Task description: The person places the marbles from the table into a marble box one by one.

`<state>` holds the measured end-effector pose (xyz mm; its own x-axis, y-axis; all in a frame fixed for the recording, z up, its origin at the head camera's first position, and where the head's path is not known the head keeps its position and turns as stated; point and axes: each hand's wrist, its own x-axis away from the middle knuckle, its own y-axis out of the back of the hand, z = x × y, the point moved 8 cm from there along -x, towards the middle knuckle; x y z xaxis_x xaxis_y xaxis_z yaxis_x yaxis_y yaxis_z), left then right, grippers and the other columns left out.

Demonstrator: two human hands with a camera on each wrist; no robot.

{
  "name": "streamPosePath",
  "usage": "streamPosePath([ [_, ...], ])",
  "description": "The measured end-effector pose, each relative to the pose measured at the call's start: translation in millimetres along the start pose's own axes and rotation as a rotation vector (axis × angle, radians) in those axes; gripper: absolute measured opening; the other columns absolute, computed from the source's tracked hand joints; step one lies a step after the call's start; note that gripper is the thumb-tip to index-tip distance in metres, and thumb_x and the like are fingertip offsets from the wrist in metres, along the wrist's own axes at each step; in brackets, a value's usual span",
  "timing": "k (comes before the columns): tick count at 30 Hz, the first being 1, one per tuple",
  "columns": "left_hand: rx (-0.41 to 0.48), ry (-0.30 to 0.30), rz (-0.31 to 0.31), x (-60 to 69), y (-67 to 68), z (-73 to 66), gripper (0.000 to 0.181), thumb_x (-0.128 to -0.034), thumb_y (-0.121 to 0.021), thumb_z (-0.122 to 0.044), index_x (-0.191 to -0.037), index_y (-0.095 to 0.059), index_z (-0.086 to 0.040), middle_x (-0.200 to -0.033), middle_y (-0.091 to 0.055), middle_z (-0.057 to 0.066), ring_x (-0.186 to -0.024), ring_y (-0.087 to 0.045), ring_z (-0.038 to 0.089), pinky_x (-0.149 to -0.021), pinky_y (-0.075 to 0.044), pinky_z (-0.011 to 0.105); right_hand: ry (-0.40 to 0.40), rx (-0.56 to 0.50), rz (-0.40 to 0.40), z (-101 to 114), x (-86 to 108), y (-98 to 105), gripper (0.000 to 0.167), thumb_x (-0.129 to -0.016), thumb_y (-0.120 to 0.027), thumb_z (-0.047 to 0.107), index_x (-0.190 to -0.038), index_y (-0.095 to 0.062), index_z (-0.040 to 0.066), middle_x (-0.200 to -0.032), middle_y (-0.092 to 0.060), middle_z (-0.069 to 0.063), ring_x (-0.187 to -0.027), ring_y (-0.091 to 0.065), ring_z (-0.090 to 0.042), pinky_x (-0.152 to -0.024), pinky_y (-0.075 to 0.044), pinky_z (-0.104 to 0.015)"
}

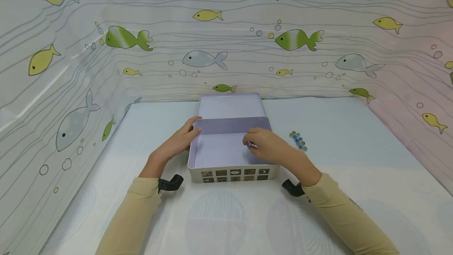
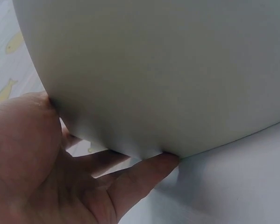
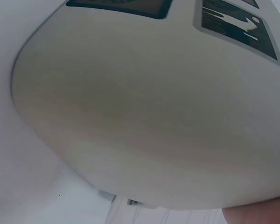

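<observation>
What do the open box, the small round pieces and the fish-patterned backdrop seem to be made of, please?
The open box: probably painted metal with a satin finish, given its thin walls and rounded corners, though perhaps plastic. The small round pieces: likely glossy glass, looking translucent, or clear plastic. The fish-patterned backdrop: apparently plastic sheeting, slightly shiny, with creases and highlights.

Your pale blue-and-white tabletop (image 1: 329, 125) carries an open, rectangular cream box (image 1: 195, 174); right of it lie small, round, multicoloured glassy beads (image 1: 299, 143).
</observation>
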<state>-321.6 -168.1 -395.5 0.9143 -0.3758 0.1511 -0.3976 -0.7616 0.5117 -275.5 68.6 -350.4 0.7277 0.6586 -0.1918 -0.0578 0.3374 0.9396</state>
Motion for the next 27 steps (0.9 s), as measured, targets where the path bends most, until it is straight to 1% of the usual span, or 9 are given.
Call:
streamPosePath([
  [3, 0.001, 0.010, 0.003, -0.1, -0.3, -1.3, 0.061, -0.1074, -0.036, -0.043, -0.160, -0.007, -0.029, -0.166, -0.008, 0.022, -0.145, -0.029, 0.049, -0.102, -0.044, 0.063, -0.002, 0.017, 0.002, 0.8, -1.1, -2.6, 0.015, -0.090, -0.069, 0.004, -0.104, -0.073, 0.009, -0.102, -0.067, 0.000, -0.093, -0.064, -0.014, -0.081, -0.055, -0.030],
  [10, 0.018, 0.035, 0.022, 21.3, -2.5, -36.6, 0.059, -0.1090, -0.035, -0.030, -0.160, -0.008, -0.017, -0.164, -0.008, 0.026, -0.146, -0.024, 0.052, -0.106, -0.039, 0.066, 0.014, 0.030, 0.023, 4.0, -5.9, -8.9, 0.015, -0.089, -0.070, 0.003, -0.103, -0.073, 0.010, -0.102, -0.068, 0.001, -0.095, -0.065, -0.015, -0.083, -0.054, -0.032],
  [11, 0.013, 0.035, 0.021, 21.5, -2.5, -36.9, 0.059, -0.1091, -0.035, -0.030, -0.160, -0.008, -0.016, -0.164, -0.008, 0.026, -0.146, -0.024, 0.052, -0.106, -0.039, 0.066, 0.016, 0.033, 0.029, 4.6, -6.5, -10.2, 0.015, -0.089, -0.070, 0.003, -0.102, -0.073, 0.011, -0.101, -0.068, 0.001, -0.095, -0.065, -0.015, -0.083, -0.054, -0.032],
  [14, 0.018, 0.037, 0.021, 18.2, -2.6, -31.2, 0.059, -0.1090, -0.034, -0.030, -0.160, -0.008, -0.017, -0.165, -0.009, 0.025, -0.146, -0.025, 0.051, -0.106, -0.039, 0.066, 0.009, 0.040, 0.049, 6.9, -7.9, -13.4, 0.014, -0.089, -0.070, 0.005, -0.100, -0.073, 0.012, -0.100, -0.068, 0.003, -0.093, -0.064, -0.014, -0.081, -0.054, -0.031],
  [21, 0.015, 0.021, 0.001, 2.1, -1.1, -4.1, 0.060, -0.1078, -0.035, -0.040, -0.160, -0.007, -0.028, -0.166, -0.010, 0.020, -0.146, -0.027, 0.050, -0.103, -0.042, 0.065, -0.003, 0.037, 0.094, 10.5, -10.5, -20.2, 0.011, -0.089, -0.070, 0.005, -0.096, -0.073, 0.013, -0.095, -0.068, 0.003, -0.083, -0.061, -0.010, -0.075, -0.053, -0.026],
  [23, 0.013, 0.014, -0.002, 0.4, -0.3, -0.8, 0.060, -0.1071, -0.036, -0.043, -0.159, -0.008, -0.030, -0.166, -0.011, 0.020, -0.145, -0.029, 0.050, -0.102, -0.043, 0.064, -0.010, 0.041, 0.109, 10.3, -11.3, -21.6, 0.010, -0.089, -0.070, 0.004, -0.095, -0.072, 0.013, -0.093, -0.068, 0.002, -0.080, -0.059, -0.009, -0.073, -0.052, -0.025],
  [27, 0.018, 0.007, -0.009, 0.4, 0.3, 1.4, 0.061, -0.1064, -0.036, -0.046, -0.159, -0.009, -0.032, -0.166, -0.010, 0.019, -0.146, -0.028, 0.049, -0.102, -0.043, 0.064, -0.027, 0.045, 0.149, 9.3, -12.4, -24.8, 0.011, -0.088, -0.068, 0.002, -0.094, -0.072, 0.012, -0.091, -0.068, 0.001, -0.078, -0.057, -0.009, -0.074, -0.052, -0.026],
])
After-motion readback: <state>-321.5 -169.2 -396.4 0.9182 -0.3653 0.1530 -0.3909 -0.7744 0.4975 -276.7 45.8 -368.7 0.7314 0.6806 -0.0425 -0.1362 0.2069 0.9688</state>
